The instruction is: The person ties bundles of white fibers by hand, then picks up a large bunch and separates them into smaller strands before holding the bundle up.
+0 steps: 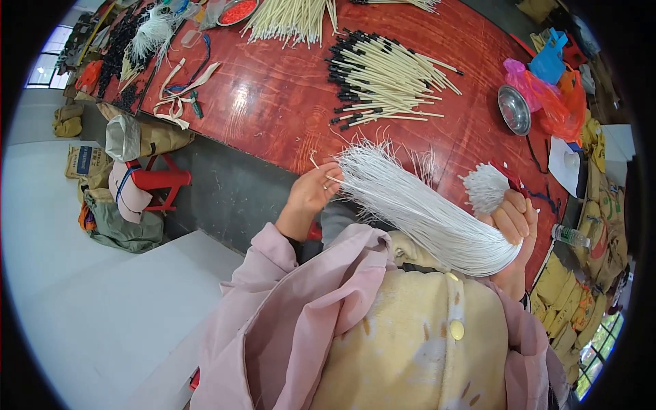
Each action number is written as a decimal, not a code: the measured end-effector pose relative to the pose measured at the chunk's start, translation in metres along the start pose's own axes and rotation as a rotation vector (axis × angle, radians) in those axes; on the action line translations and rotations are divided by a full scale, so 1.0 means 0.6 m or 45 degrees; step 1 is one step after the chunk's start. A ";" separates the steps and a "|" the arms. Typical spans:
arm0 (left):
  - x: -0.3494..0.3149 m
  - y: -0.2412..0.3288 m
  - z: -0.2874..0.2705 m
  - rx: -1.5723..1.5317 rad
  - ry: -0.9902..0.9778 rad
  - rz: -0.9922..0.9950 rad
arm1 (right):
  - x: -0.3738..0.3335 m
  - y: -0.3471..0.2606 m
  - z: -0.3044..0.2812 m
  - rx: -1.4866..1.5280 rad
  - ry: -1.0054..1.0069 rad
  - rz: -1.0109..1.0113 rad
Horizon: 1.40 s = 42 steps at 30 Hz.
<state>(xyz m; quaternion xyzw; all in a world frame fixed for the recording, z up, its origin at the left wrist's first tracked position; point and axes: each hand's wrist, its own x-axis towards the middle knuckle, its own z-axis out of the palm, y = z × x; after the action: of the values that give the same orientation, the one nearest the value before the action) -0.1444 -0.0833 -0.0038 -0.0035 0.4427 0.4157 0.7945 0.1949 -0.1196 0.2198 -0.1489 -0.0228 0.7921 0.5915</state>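
Observation:
My right hand [511, 217] is wrapped round a thick bundle of white strings [424, 208] at its bend. The long loose strands sweep left across my lap, their frayed ends spread along the table's edge. Short white tips [484, 189] of the bundle stick up above the fist. My left hand [316, 188] pinches a thin pale stick [334, 179] beside the loose strand ends. On the red table [273, 89] ahead lies a pile of cream sticks with black ends [389, 78].
More cream sticks [290, 20] lie at the far edge. A metal bowl [514, 109], plastic bags [549, 58] and a plastic bottle [571, 236] are on the right. Cloth strips [179, 96] lie at left, near a red stool [160, 181]. A dish of red pieces [237, 11] stands far left.

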 end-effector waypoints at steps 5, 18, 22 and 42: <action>-0.033 0.059 -0.005 0.243 -0.003 0.179 | 0.000 0.000 0.003 0.009 -0.002 -0.015; -0.021 0.094 0.004 0.117 0.132 0.470 | 0.019 0.008 0.020 -0.025 0.020 -0.050; -0.013 0.101 0.007 0.036 0.102 0.446 | 0.022 0.010 0.023 -0.025 0.032 -0.057; 0.005 0.147 -0.068 -0.849 -0.414 -0.158 | 0.022 -0.003 0.007 -0.027 0.005 -0.067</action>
<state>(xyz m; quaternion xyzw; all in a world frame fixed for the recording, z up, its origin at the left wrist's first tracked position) -0.2309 -0.0387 0.0012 -0.2228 0.1502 0.4833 0.8332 0.1921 -0.1063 0.2215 -0.1563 -0.0340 0.7756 0.6106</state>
